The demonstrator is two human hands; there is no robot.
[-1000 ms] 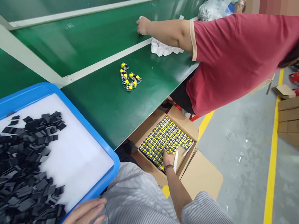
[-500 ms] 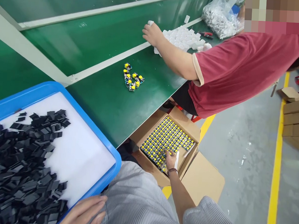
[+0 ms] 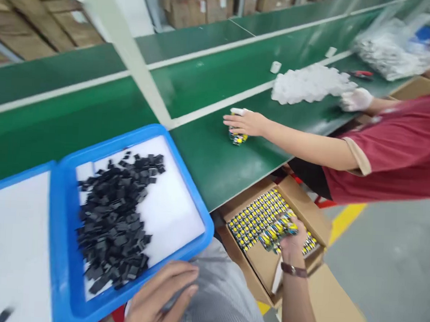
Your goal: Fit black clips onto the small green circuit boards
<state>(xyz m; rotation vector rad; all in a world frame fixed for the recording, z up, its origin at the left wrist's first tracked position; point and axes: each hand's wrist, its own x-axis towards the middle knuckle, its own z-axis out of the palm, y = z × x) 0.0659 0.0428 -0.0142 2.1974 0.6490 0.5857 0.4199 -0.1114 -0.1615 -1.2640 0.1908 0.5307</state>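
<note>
My right hand (image 3: 294,238) is closed around a row of small circuit boards (image 3: 274,234) with yellow parts, lifted over the cardboard box (image 3: 263,271). Packed rows of the same boards (image 3: 255,216) fill much of that box; bare cardboard shows at its near side. My left hand (image 3: 166,293) is beside the near rim of the blue tray (image 3: 192,248), by my striped shirt. Its fingers are stretched out, the thumb apart, and nothing shows in them. Black flat pieces (image 3: 120,223) are heaped on the tray's white base.
A co-worker's hand (image 3: 247,123) covers part of a cluster of boards (image 3: 238,139) on the green bench (image 3: 207,165). Farther right lie white plastic pieces (image 3: 309,84), red-handled pliers (image 3: 362,74) and a clear bag (image 3: 389,55). A second blue-rimmed tray (image 3: 16,242) stands left. A post (image 3: 133,60) rises behind.
My right hand has risen from among the packed boards with a row of them in it. The co-worker's hand has moved onto the board cluster. The view has swung, bringing the second tray in.
</note>
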